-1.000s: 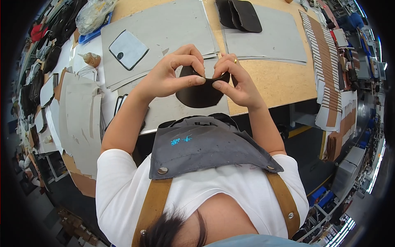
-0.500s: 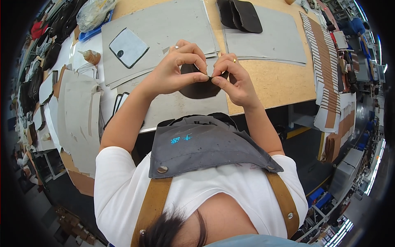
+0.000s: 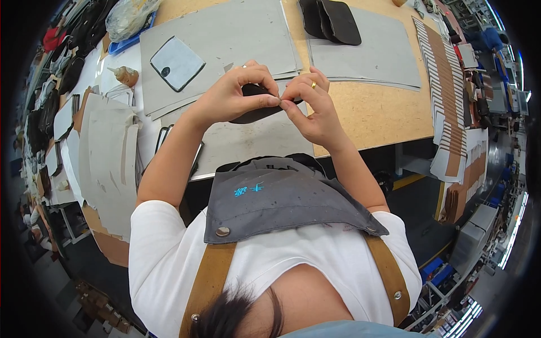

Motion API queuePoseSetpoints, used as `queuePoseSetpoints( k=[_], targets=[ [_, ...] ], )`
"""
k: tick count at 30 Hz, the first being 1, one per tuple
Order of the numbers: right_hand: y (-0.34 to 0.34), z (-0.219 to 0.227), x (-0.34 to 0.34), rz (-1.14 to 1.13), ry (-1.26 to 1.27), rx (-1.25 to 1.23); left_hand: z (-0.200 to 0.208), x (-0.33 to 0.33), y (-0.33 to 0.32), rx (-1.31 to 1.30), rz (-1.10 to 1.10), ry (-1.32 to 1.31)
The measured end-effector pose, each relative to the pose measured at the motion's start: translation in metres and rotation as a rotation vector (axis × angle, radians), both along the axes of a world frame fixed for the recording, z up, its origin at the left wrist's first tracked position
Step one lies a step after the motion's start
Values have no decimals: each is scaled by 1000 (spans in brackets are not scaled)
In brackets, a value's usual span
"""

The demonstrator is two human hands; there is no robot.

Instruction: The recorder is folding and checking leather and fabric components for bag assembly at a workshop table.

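Above the near edge of the table, both my hands pinch the edge of a dark, thin, curved piece of leather-like material [image 3: 256, 115]. My left hand [image 3: 239, 93] grips it between thumb and forefinger, fingers curled. Close against those fingertips, my right hand [image 3: 311, 107] pinches the same edge with thumb and forefinger. The hands hide much of the piece's upper side. Similar dark pieces [image 3: 341, 23] lie stacked farther off to the right. Left of my hands, a pale rounded panel with a dark rim [image 3: 177, 63] rests on grey sheets [image 3: 236, 34].
A small squeeze bottle of brown liquid [image 3: 125, 76] stands at the left. Behind it, a clear plastic bag [image 3: 128, 19] sits in a blue tray [image 3: 134, 44]. Grey board pieces [image 3: 107, 163] are piled at the left edge, and striped brown-and-white strips [image 3: 445, 96] line the right edge.
Both hands have shifted slightly left and up with the dark piece. The piece has tilted, so less of its face shows now. Both pinches remain closed.
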State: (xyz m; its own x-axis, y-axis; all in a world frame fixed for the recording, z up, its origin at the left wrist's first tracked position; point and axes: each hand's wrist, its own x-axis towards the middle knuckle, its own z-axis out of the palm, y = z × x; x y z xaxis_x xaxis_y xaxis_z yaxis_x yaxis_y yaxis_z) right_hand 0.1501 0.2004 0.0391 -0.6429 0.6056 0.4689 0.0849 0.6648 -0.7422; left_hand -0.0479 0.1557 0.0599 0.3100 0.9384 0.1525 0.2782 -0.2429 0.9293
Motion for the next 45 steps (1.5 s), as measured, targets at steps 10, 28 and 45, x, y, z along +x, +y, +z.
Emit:
queuePoseSetpoints(
  k=[10, 28, 45],
  targets=[
    [8, -4, 13, 115, -75, -87, -3, -14, 0, -243, -7, -164],
    [21, -8, 5, -272, 533, -583, -19, -27, -11, 222, 1042, 229],
    [5, 36, 23, 89, 48, -32, 55, 10, 3, 154, -112, 391]
  ],
)
